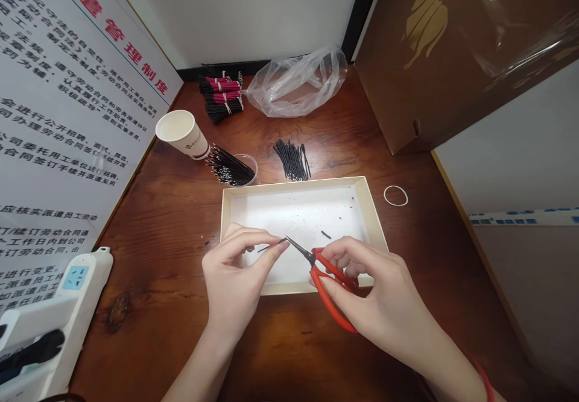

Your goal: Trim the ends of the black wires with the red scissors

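Observation:
My left hand (239, 266) pinches a short black wire (268, 246) between thumb and fingertips over a shallow cream box lid (295, 289). In my right hand (377, 287) is a pair of scissors (332, 311) with red handles, thumb and fingers through the loops. The dark, narrow blades point left, their tips at the wire's end by my left fingertips. Whether the tips touch the wire I cannot tell. A small black offcut (325, 234) and tiny dark and red bits lie on the lid's white bottom.
Behind the lid are a pile of black wires (293, 160), a clear cup of wires (246, 167), a paper cup (181, 134), red-and-black wire bundles (221, 96) and a plastic bag (298, 82). A rubber band (395, 196) lies right; a power strip (85, 287) stands left.

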